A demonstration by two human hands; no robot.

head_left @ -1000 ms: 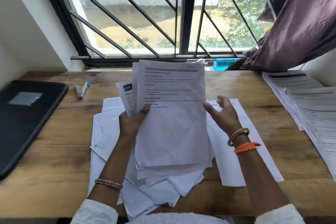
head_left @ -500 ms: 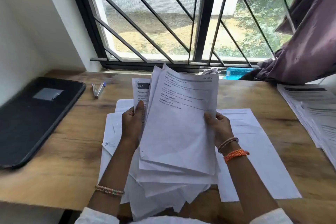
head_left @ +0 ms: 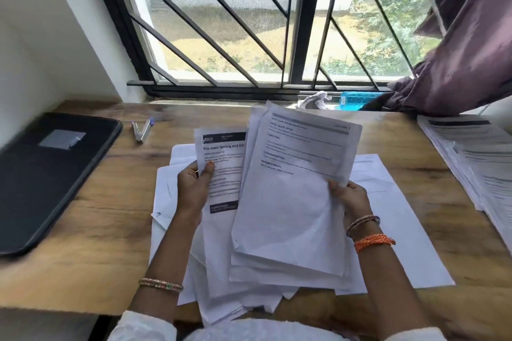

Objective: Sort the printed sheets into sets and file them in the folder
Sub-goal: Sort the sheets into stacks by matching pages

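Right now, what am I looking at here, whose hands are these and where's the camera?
No machine here: a person's two bare hands, filmed by one camera worn on their head, looking down at a wooden desk under a window. The left hand pinches a printed sheet headed "Pre-wash". The right hand holds a thicker stack. More loose sheets lie beneath. A black folder lies at left, two pens beside it, another paper pile at right.

Body text on the top sheet (head_left: 299, 174) was too blurred to read. Stack at right (head_left: 479, 163) and black folder (head_left: 41, 174) were cut off by frame edges. Left-hand sheet (head_left: 221, 166) was partly hidden; heading incomplete.
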